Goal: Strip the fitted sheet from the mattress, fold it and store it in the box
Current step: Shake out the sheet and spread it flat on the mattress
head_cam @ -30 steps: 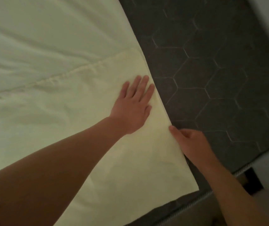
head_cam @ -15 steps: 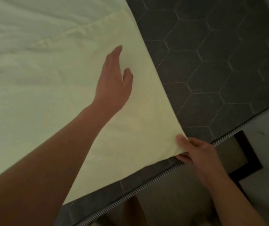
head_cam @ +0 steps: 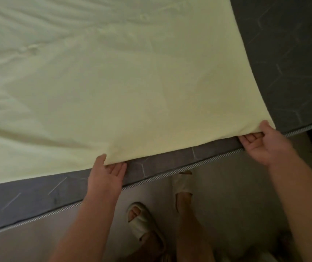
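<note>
Pale yellow sheet [head_cam: 113, 82] lies on the grey mattress [head_cam: 283, 53]; left hand [head_cam: 106, 174] and right hand [head_cam: 263, 142] both pinch its near edge

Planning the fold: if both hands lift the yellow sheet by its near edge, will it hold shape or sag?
Likely floppy: the sheet lies in soft wrinkles. It would probably sag between the left hand and right hand, which pinch it far apart.
</note>
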